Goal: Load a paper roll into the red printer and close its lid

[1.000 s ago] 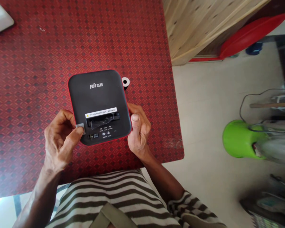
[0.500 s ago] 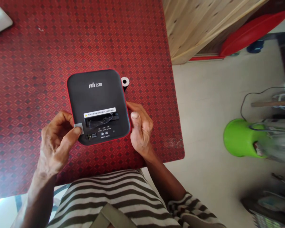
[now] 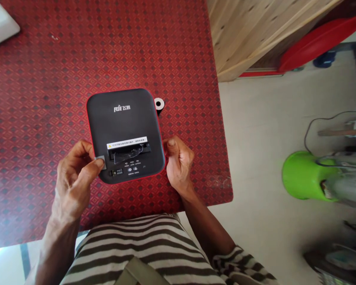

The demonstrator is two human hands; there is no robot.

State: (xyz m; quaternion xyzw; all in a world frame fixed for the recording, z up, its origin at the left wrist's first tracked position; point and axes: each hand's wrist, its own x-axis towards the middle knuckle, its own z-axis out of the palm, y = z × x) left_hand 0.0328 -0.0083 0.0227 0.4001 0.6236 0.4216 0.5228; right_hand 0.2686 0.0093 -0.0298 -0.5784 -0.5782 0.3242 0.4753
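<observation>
A black receipt printer (image 3: 124,124) with a red rim sits in front of me, white lettering near its far edge. Clear film pokes out of its dark paper slot (image 3: 129,151), below a white warning label (image 3: 127,142). With thumb on the small grey square at the near-left corner and forefinger against the side, my left hand (image 3: 77,174) grips the printer. My right hand (image 3: 179,162) is closed at the right edge, fingers curled and thumb on top; its fingertips are partly hidden. Just past the right side stands a roll of paper (image 3: 159,104), partly covered by the printer.
The red patterned table (image 3: 166,59) ends at a rounded near-right corner. A white object (image 3: 1,23) lies at the far left. On the floor to the right are a green bin (image 3: 302,174) and a cable. Wooden boards (image 3: 240,35) stand beyond the table.
My right fingers have curled in more tightly, with the thumb higher. The left thumb stays on the grey square. The whole view has shifted slightly.
</observation>
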